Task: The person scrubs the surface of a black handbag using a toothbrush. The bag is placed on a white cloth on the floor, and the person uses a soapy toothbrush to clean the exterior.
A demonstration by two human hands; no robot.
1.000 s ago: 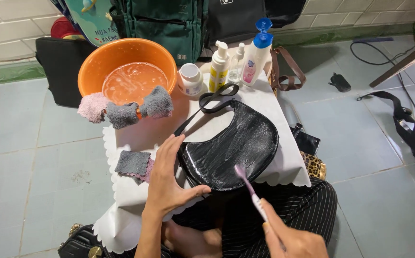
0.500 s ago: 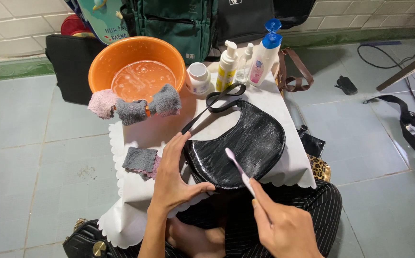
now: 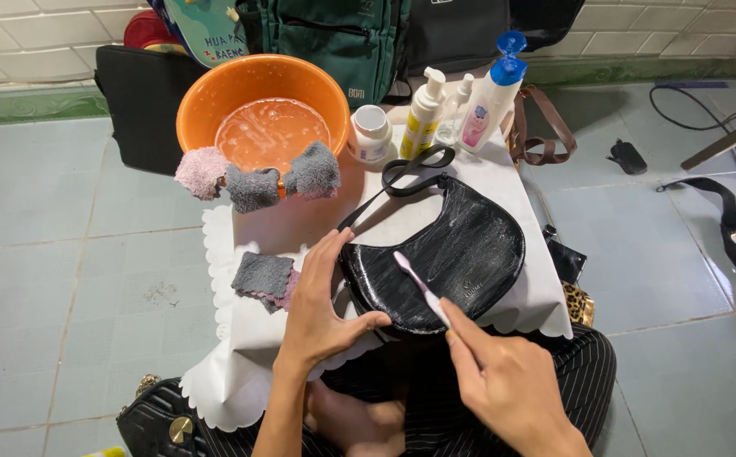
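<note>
While I sit low with my striped trousers [image 3: 545, 364] under the bench, this is what lies before me, nearest first.

Right hand [image 3: 512, 385]: my grip is closed around the handle of a toothbrush [image 3: 423, 288], thumb and fingers pinching it near its lower end.
Toothbrush: pink and white, slanting up and to the left, its head resting on the wet face of the purse.
Left hand [image 3: 321, 309]: my grip is spread wide over the near left edge of the purse [image 3: 444, 254], thumb hooked on the front rim, fingers pointing away along the side; it presses rather than holds.
Purse: black, half-moon shaped, lying flat on the white cloth [image 3: 300, 224] at the middle of the bench, streaked with pale foam; its strap [image 3: 414, 165] loops out toward the bottles.
Quilted bag [image 3: 160, 419]: black, on the floor at my left knee.
Rag [image 3: 262, 278]: grey with a pink edge, flat on the cloth just beside my left hand.
Basin [image 3: 262, 106]: orange, at the far left of the bench, holding soapy water; three small cloths [image 3: 253, 182], pink and grey, hang over its near rim.
Jar [image 3: 370, 133]: white, just right of the basin.
Bottles [image 3: 469, 106]: a pump bottle and a blue-capped one, standing behind the purse.
Backpack [image 3: 325, 42]: green, against the wall beyond.
</note>
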